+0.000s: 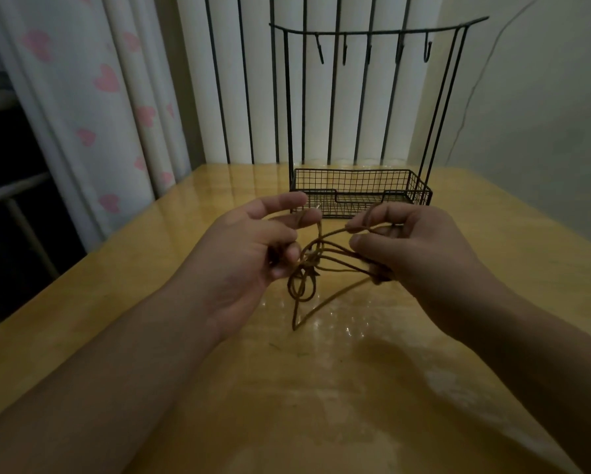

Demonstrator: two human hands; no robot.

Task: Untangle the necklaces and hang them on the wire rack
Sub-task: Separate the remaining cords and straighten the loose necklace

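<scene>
Glossy wooden table (321,388), bounded at the far edge by a barred window and at the left by a heart-print curtain (92,107). Tangled brown cord necklaces (312,268) are held above the table centre, pinched by the curled fingers of the left hand (253,248) and the right hand (407,244). A black wire rack (359,189) is seen upright just behind the hands, hooks bare.
</scene>
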